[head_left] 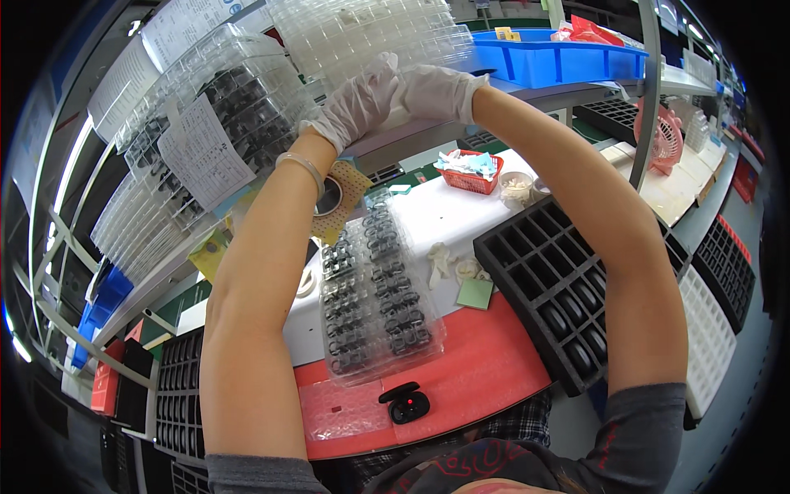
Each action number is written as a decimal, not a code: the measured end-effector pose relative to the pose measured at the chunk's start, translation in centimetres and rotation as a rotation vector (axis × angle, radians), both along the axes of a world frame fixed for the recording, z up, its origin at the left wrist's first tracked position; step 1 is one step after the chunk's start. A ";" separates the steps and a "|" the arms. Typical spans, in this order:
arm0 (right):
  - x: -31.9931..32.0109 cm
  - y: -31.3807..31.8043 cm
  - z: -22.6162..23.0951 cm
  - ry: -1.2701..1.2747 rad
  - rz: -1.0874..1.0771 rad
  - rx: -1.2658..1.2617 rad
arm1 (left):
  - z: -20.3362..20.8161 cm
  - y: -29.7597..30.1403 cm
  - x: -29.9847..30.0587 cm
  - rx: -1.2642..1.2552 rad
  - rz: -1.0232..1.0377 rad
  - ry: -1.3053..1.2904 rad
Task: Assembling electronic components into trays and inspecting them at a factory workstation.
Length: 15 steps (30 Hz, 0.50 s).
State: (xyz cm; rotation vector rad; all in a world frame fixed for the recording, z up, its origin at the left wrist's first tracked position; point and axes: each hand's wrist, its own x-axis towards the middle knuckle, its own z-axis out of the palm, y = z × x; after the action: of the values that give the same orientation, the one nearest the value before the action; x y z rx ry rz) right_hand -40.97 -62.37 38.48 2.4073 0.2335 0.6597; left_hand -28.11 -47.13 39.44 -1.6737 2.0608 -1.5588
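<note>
Both arms reach up to the shelf, and the hands meet in front of a tall stack of clear plastic trays (374, 37). My left hand (360, 100), in a whitish glove, is closed with its fingers pressed together. Beside it my right hand (440, 92), gloved too, is curled closed. Whatever lies between the fingers is hidden. Below on the bench lies a clear blister tray (383, 288) filled with rows of small black parts. An open black earbud case (409, 406) with a red light rests on the red mat (485, 354) near my body.
Another stack of filled clear trays (247, 90) with a paper sheet stands left on the shelf. A blue bin (559, 62) is to the right. Below are a red basket (469, 173), a clear tub (516, 189), a tape roll (329, 198) and a black divided tray (535, 288).
</note>
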 end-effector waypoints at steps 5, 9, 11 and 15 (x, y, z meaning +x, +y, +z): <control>-4.8 0.8 0.9 0.019 -0.077 -0.089 | -0.4 -0.2 1.6 -0.056 -0.078 -0.020; -8.3 -1.4 1.1 -0.123 -0.176 0.006 | -0.9 -0.6 -0.8 -0.105 -0.105 0.091; -8.3 -2.4 0.7 -0.121 -0.249 0.059 | -0.1 -0.4 0.2 -0.134 -0.082 0.070; -7.0 -5.2 -2.2 -0.112 -0.239 0.199 | -0.3 0.4 -1.4 0.254 0.396 -0.381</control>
State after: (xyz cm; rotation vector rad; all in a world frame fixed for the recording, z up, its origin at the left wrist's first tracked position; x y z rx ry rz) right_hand -47.94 -67.52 36.25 2.5221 -0.1726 0.7311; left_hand -29.46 -46.76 39.16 -1.4447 1.5498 -1.3000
